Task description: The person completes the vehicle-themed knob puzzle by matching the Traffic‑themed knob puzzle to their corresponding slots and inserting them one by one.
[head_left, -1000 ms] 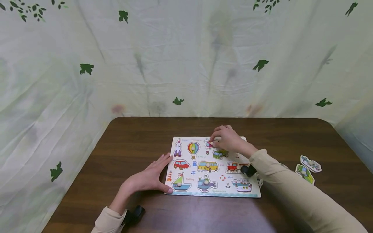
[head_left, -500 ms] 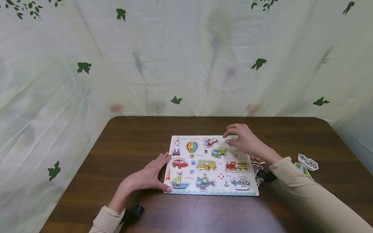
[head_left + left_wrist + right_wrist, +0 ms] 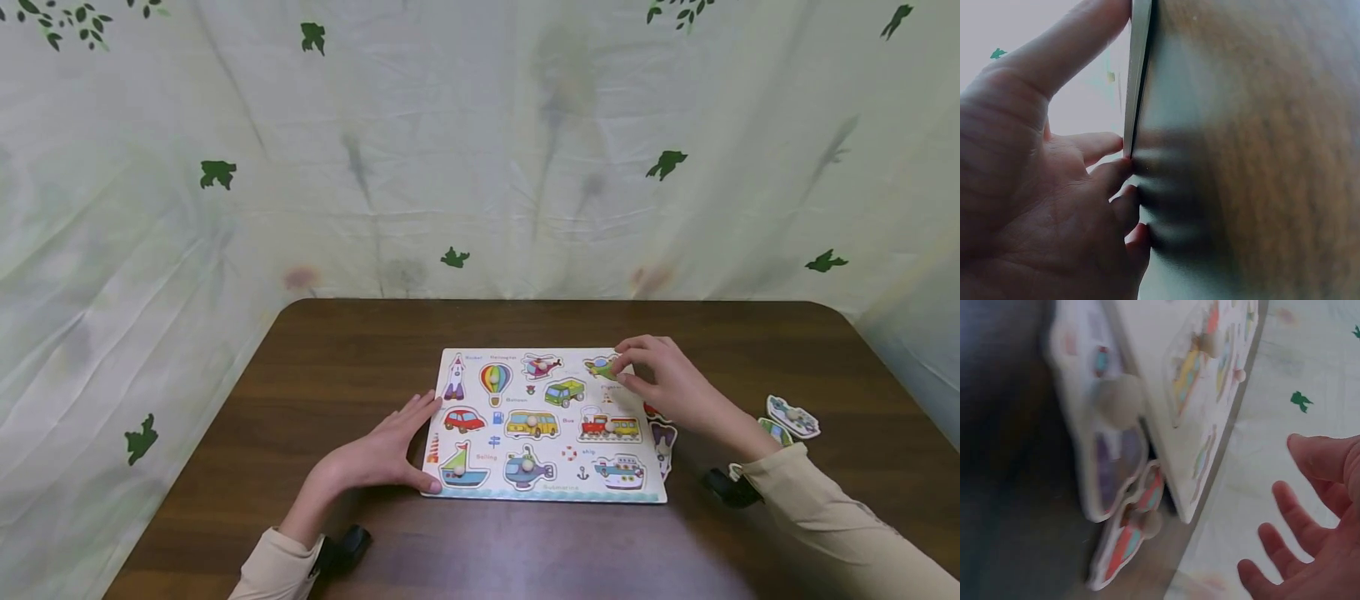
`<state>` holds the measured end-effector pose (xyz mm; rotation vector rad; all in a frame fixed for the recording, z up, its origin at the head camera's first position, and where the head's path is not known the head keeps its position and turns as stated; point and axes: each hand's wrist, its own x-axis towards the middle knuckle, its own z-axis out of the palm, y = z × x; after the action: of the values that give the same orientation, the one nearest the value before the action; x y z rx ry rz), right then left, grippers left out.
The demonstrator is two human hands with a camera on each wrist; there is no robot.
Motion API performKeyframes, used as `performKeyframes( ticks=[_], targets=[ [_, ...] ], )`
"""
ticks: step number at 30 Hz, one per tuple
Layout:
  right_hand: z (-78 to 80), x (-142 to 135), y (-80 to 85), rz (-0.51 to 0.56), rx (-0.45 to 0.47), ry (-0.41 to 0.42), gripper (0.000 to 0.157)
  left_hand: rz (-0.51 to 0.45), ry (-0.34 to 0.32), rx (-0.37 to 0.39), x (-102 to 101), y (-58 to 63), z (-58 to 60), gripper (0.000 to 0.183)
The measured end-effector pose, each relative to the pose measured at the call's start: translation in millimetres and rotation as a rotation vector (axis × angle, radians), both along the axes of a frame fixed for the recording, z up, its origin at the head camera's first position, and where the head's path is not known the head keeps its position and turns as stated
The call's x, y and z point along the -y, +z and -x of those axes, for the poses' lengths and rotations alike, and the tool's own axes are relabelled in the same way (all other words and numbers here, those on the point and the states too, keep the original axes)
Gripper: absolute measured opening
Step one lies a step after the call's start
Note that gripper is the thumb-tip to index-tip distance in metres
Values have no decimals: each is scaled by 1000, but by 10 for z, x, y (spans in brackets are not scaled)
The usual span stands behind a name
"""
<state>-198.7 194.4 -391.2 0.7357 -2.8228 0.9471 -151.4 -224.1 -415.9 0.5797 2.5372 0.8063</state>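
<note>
A white knobbed puzzle board [image 3: 487,493] with vehicle pieces lies on the brown table. My left hand [image 3: 382,450] rests at its left side, thumb on the near corner and fingers spread along the edge; the left wrist view shows these fingers [image 3: 1122,203] against the board's rim. My right hand [image 3: 667,383] hovers by the far right corner, next to the green airplane piece [image 3: 597,367], and partly covers that corner. In the right wrist view, the right fingers [image 3: 1294,515] are loosely bent, hold nothing and stand apart from the board.
Beside the board's right edge lie a purple-marked puzzle piece [image 3: 1107,469] and a red one [image 3: 1125,547]. Farther right are a grey-blue piece [image 3: 793,417] and a green one [image 3: 775,431], partly hidden by the right sleeve [image 3: 825,500]. A patterned curtain [image 3: 495,167] hangs behind the table.
My right hand has moved right, from the helicopter piece past the airplane piece to the far right corner. The airplane piece and pieces right of the board have come into view. My left hand stays put.
</note>
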Motion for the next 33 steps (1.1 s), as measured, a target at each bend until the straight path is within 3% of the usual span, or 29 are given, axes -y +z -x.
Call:
performKeyframes(
  ticks=[7, 20, 33],
  targets=[
    [-191, -137, -31, 10, -50, 41, 16, -5, -5, -2, 9, -7, -1, 114],
    [-399, -430, -86, -95, -65, 167, 34, -8, -3, 1, 14, -8, 0, 114],
    [-480, -548, -192, -127, 20, 227, 41, -12, -13, -22, 11, -28, 9, 114]
  ],
)
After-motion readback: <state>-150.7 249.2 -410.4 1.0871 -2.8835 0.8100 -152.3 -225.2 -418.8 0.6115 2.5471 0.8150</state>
